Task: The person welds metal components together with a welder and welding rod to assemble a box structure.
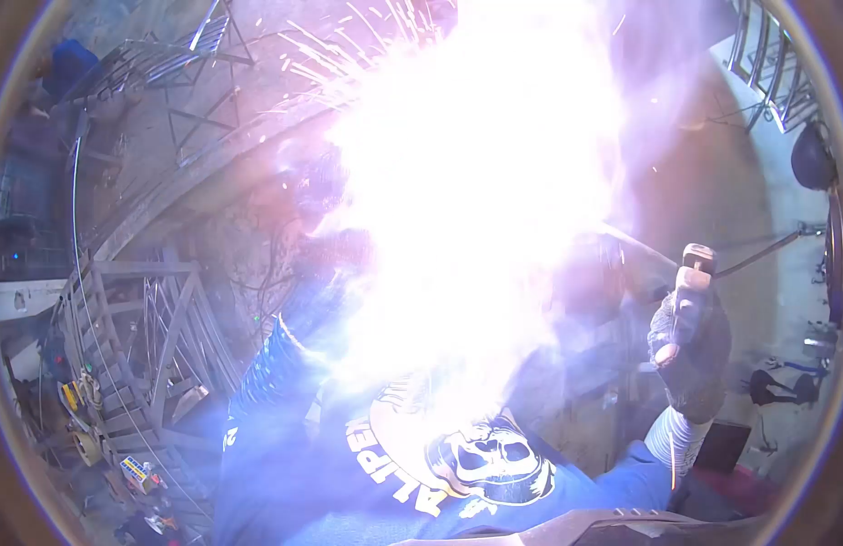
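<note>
A blinding white welding glare [485, 164] fills the middle of the head view, with sparks flying up and left. On the right, my right hand [690, 350], in a dark glove, is wrapped round an electrode holder [696, 268]. A thin rod [635, 244] runs from the holder toward the glare. Below the glare is my blue shirt [349, 500] with a skull print. My left hand is not visible; the left sleeve [289, 355] leads up toward the glare, which hides whatever lies there.
Metal frames [148, 273] and bars stand at the left, with a small box [137, 471] and tape roll [86, 448] below. A curved metal rack [772, 68] is at the upper right. Dark tools [781, 387] lie or hang along the right.
</note>
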`<state>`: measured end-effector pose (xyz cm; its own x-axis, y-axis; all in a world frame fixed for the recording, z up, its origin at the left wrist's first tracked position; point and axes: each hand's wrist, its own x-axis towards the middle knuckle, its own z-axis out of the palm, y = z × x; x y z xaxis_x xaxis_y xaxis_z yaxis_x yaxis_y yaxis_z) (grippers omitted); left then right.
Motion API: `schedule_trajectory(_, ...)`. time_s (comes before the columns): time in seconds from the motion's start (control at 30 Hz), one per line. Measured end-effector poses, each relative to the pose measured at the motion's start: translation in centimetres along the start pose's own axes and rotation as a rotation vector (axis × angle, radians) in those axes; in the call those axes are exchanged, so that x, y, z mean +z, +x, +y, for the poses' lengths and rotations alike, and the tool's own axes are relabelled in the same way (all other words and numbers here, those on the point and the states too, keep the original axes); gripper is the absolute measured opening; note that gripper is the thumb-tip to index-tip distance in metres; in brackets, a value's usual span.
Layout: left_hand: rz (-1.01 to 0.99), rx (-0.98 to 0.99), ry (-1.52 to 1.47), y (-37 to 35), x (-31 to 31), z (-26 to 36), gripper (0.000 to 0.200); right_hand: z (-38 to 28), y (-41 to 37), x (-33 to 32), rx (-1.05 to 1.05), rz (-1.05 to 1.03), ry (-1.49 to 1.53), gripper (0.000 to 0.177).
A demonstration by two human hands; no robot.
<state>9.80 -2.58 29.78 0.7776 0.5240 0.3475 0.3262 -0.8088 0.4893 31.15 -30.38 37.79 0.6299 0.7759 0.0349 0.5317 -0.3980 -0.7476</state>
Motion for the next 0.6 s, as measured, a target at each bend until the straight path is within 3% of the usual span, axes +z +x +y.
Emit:
schedule_trajectory(0.13, -0.023, 0.050, -0.012, -0.1, 0.1, -0.5, 0.095, -0.5, -0.8, 0.2, 0.050, 0.109, 0.237, 0.064)
schedule_trajectory(0.27, -0.195, 0.004, -0.046, -0.8, -0.2, -1.5, 0.095, 0.6, -0.8, -0.6, 0.080, 0.153, 0.226, 0.064)
schedule_trajectory(0.3, -0.072, 0.072, 0.039, -0.2, -0.3, -0.7, 0.096, 0.5, -0.9, -0.3, 0.094, 0.178, 0.245, 0.063)
schedule_trajectory(0.4, 0.046, 0.038, -0.036, 0.4, -0.1, 0.0, 0.102, 1.0, -1.3, -0.2, 0.121, 0.179, 0.280, 0.061)
schedule_trajectory(0.47, -0.034, -0.173, -0.050, 0.0, 0.1, 0.2, 0.105, 1.3, -1.5, 0.2, 0.141, 0.214, 0.303, 0.061)
schedule_trajectory(0.6, 0.054, -0.007, 0.043, 0.2, 0.4, -0.7, 0.105, 1.9, -1.9, 0.2, 0.182, 0.220, 0.306, 0.065)
